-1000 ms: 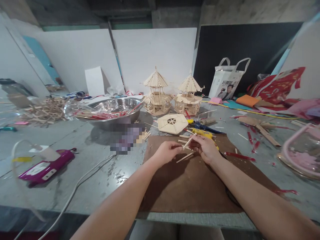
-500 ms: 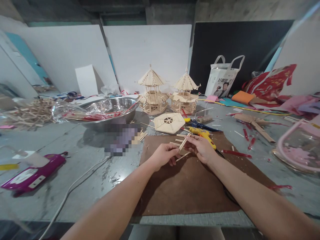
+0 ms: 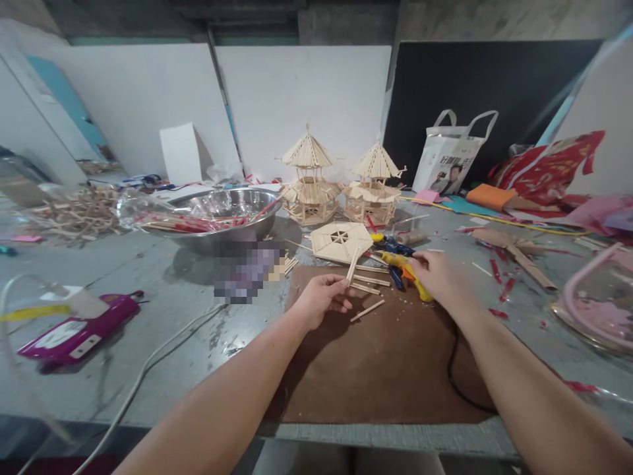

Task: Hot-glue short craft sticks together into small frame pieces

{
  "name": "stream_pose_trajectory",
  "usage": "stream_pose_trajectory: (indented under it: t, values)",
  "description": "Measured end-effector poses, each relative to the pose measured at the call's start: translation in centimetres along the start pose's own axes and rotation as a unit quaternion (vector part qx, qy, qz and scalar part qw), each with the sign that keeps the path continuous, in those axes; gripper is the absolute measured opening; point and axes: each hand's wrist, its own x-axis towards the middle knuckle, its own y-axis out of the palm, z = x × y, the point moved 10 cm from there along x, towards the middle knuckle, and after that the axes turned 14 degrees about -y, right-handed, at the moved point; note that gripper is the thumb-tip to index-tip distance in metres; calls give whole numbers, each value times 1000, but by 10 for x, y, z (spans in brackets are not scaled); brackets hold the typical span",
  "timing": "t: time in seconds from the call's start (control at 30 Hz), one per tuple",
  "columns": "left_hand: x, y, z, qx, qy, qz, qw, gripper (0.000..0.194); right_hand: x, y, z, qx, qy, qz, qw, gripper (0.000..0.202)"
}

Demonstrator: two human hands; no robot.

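Note:
Between its thumb and fingers, my left hand (image 3: 326,298) pinches thin wooden sticks (image 3: 353,265), tilted upward over the brown mat (image 3: 386,369). My right hand (image 3: 435,277) is on the yellow glue gun (image 3: 406,269), fingers wrapped round its body near the orange trigger. Several loose sticks (image 3: 370,284) lie on the mat between my hands, and a single short stick (image 3: 367,311) lies nearer to me. Behind them sits a flat hexagonal stick panel (image 3: 341,242) with an open pattern at its centre.
Two stick pavilions (image 3: 309,178) stand at the back. A metal bowl (image 3: 217,231) with plastic-wrapped sticks is at left, beyond a purple power strip (image 3: 84,330). Red scraps (image 3: 507,289), a white bag (image 3: 450,161) and a pink-handled clear container (image 3: 598,303) are on the right.
My right hand has left the sticks, moved right and taken hold of the glue gun, which is lifted or shifted slightly. My left hand still pinches sticks. The view has shifted slightly.

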Motion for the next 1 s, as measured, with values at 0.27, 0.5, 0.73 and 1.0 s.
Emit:
stream_pose_trajectory:
  t: [0.27, 0.5, 0.73, 1.0]
  values:
    - [3, -6, -4, -19, 14, -6, 1000, 15, -3, 45, -36, -70, 5, 217, 974, 49]
    - [3, -7, -4, -28, 13, -5, 1000, 15, 1, 57, -34, -2, -20, 211, 977, 39]
    - [5, -9, -4, -39, 15, -8, 999, 14, 5, 37, -37, 5, 34, 139, 990, 37]
    - [5, -10, -4, -49, 15, -10, 999, 13, 0, 22, -25, 261, 89, 37, 961, 38]
